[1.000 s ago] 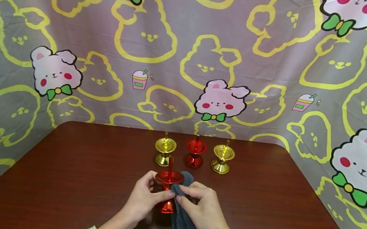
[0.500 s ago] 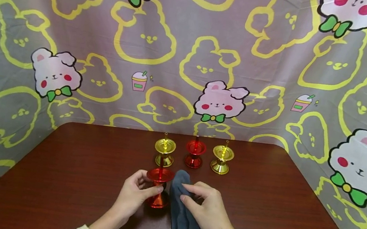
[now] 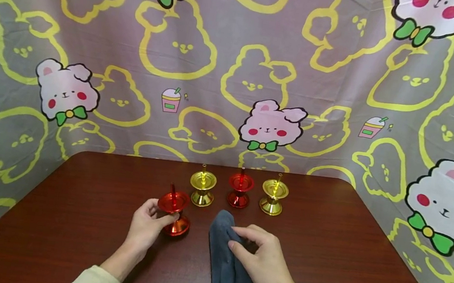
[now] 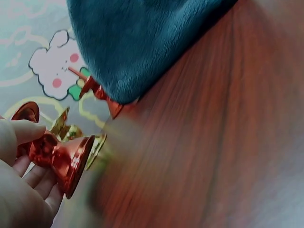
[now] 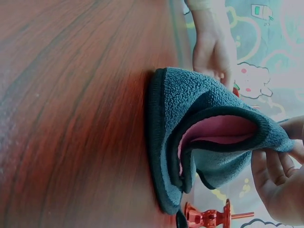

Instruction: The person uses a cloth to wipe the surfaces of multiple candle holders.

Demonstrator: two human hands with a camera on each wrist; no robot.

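My left hand [image 3: 144, 226] holds a shiny red candle holder [image 3: 176, 227] by its narrow waist, thumb in front. This holder has a flared foot, a shallow dish and an upright spike, and leans slightly. In the left wrist view its red foot [image 4: 73, 164] shows beyond the fingers; whether it touches the table cannot be told. Between thumb and fingers, my right hand [image 3: 265, 261] pinches a folded grey-blue cloth [image 3: 227, 270]. The cloth stands partly raised off the table, and its fold shows a pink inside [image 5: 223, 127] in the right wrist view.
Toward the back of the brown table [image 3: 83, 218] stand a gold candle holder [image 3: 201, 199], a red one [image 3: 238, 199] and another gold one [image 3: 271, 207] in a row. A patterned curtain [image 3: 203, 62] with rabbit drawings hangs behind and at both sides.
The left hand has carried the red candle holder left and away from the cloth, toward the back row's left end. The right hand has stayed nearly in place, still pinching the cloth.
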